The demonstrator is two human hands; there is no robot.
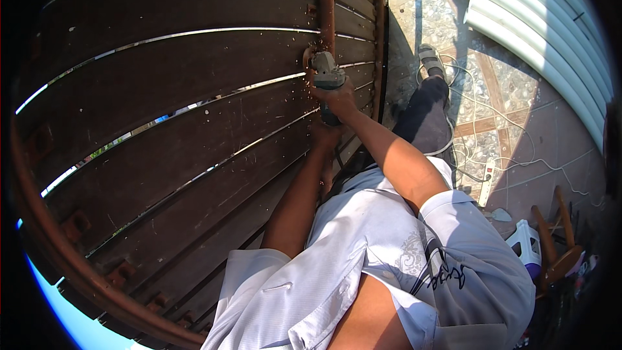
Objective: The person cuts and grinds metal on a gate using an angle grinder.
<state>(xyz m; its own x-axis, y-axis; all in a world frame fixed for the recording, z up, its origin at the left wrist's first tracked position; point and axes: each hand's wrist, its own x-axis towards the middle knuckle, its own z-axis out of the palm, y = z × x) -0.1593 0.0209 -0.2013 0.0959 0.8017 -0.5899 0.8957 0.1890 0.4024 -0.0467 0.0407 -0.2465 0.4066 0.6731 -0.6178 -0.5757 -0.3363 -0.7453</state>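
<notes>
Grinder [329,79] clasped in right hand [341,98], rear gripped by left hand [326,135], beside brown bar [326,10], near right edge of slatted panel [194,68]

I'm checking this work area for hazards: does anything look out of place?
Yes: the white cable sprawls in loose loops across the floor, around the sandalled foot and power strip; it looks untidy and might trip someone.
</notes>
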